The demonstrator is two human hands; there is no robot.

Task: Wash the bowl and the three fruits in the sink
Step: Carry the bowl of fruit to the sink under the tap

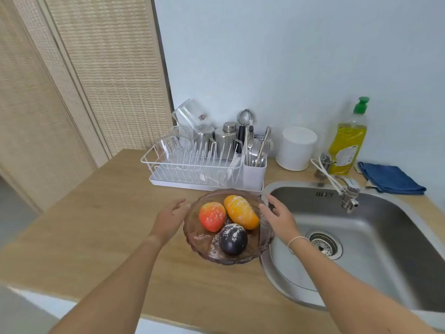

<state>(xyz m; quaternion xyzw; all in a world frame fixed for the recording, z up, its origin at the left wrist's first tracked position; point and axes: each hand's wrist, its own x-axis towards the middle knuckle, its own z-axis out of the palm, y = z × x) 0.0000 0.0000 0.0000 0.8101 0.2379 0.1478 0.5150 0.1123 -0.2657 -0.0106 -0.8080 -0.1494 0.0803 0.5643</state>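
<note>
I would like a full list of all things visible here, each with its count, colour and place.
bowl: 1, pinkish glass, counter beside sink
fruits: 3 in bowl; red, orange, dark purple
sink: 1, steel, right
tap: 1, metal, behind sink
rack: 1, white, behind bowl, with glasses and cutlery
container: 1, white, right of rack
soap bottle: 1, yellow, green cap
cloth: 1, blue, far right
left hand: open, left of bowl
right hand: open, right of bowl

Tinted glass bowl [204, 239] on counter beside sink [375, 227], red [212, 219], orange [241, 215], dark purple fruit [233, 239] inside, white-dusted
</note>
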